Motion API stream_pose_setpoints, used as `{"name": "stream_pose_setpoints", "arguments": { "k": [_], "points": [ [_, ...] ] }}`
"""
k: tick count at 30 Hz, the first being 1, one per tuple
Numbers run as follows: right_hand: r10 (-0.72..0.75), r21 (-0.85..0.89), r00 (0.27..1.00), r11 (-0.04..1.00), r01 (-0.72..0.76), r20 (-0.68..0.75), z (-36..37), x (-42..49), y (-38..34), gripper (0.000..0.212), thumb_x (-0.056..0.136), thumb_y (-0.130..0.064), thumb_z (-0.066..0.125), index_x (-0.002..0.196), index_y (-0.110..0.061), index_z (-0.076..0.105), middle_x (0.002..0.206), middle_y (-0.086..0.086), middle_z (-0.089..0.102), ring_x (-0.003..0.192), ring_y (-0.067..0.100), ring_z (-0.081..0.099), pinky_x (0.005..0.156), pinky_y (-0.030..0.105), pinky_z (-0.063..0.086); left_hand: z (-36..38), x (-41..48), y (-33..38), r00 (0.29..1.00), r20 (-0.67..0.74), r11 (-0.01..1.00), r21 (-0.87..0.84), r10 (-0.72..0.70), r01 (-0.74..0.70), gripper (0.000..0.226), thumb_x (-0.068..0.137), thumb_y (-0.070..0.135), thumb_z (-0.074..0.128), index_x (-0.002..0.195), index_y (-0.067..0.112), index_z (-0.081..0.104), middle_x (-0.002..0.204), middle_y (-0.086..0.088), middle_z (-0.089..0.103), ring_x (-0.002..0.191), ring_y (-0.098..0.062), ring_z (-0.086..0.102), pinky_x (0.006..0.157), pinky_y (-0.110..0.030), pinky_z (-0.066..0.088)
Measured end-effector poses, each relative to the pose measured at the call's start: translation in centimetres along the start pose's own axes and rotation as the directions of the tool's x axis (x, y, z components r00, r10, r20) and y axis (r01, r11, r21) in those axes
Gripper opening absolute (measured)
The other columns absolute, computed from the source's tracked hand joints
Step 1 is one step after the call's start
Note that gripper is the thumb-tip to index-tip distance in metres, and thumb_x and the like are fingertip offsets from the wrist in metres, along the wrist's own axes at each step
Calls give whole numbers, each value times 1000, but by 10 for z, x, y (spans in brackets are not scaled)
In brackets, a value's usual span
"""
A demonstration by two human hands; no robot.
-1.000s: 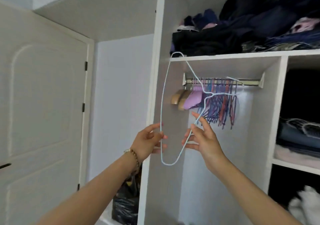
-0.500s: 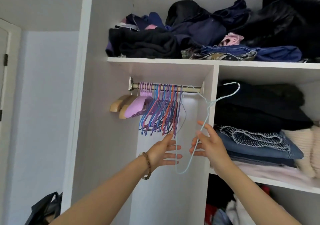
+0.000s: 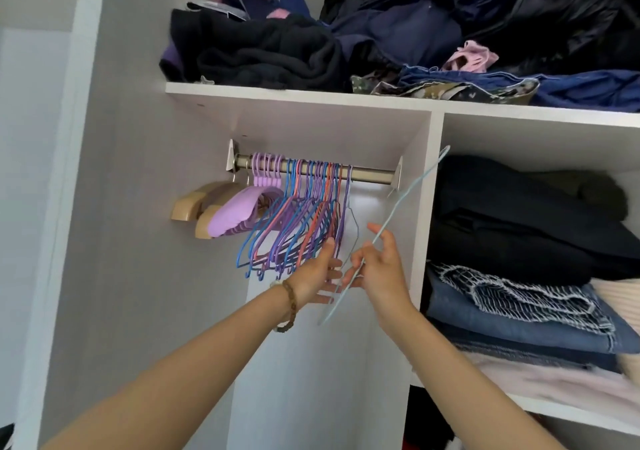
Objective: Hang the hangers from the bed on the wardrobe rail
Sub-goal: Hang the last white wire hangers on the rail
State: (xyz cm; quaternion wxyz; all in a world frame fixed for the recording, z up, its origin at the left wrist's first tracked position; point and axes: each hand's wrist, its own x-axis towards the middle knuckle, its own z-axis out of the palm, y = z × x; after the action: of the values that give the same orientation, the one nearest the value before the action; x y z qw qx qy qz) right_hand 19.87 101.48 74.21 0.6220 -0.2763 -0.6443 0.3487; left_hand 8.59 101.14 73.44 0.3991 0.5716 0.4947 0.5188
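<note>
worn: brown beaded bracelet (image 3: 290, 306) on left wrist, small round beads, one pale piece on top | forearms: bare to frame edge | left hand (image 3: 317, 273), right hand (image 3: 379, 269): bare

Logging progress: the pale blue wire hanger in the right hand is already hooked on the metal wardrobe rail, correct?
Not yet: the head view shows the pale blue wire hanger, in the right hand, with its hook clear of the metal wardrobe rail.

A heap of dark clothes (image 3: 263, 51) on the top shelf (image 3: 277, 95) — folded jeans (image 3: 502, 325) lower right.
</note>
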Motion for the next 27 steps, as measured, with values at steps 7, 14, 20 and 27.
{"name": "stream_pose_setpoints", "arguments": {
  "k": [7, 14, 20, 27],
  "points": [
    [-34, 36, 997, 999, 37, -75, 21, 3, 23, 40, 97, 3, 23, 124, -23, 36, 62, 7, 40, 31, 11, 47, 38, 22, 45, -50, 23, 16, 954, -31, 932, 226, 297, -283, 58, 96, 52, 21, 106, 14, 63, 87, -7, 71, 69, -17, 61, 69, -31, 51],
    [-86, -77, 974, 994, 72, -208, 19, -20, 45, 41, 99, 1, 22, 128, -24, 37, 61, 5, 37, 27, 10, 41, 37, 17, 36, -61, 49, 23, 763, -3, 727, 306, 646, -614, 36, 98, 40, 30, 104, 26, 63, 85, 9, 69, 78, -19, 64, 72, -32, 55],
    [-87, -129, 961, 990, 54, -262, 21, -33, 48, 40, 100, 0, 23, 132, -20, 37, 61, 4, 37, 27, 10, 39, 34, 17, 34, -57, 68, 23, 718, 83, 625, 429, 691, -652, 40, 98, 42, 29, 130, 28, 49, 130, 7, 55, 119, -8, 49, 96, -17, 34],
    [-96, -136, 955, 989, 59, -280, 28, -66, 58, 40, 102, -8, 25, 133, -28, 38, 62, 3, 38, 28, 11, 36, 33, 17, 31, -54, 79, 6, 745, 110, 628, 464, 659, -624, 44, 98, 42, 28, 139, 28, 40, 143, 5, 42, 134, -14, 37, 109, -32, 30]
  ]
}}
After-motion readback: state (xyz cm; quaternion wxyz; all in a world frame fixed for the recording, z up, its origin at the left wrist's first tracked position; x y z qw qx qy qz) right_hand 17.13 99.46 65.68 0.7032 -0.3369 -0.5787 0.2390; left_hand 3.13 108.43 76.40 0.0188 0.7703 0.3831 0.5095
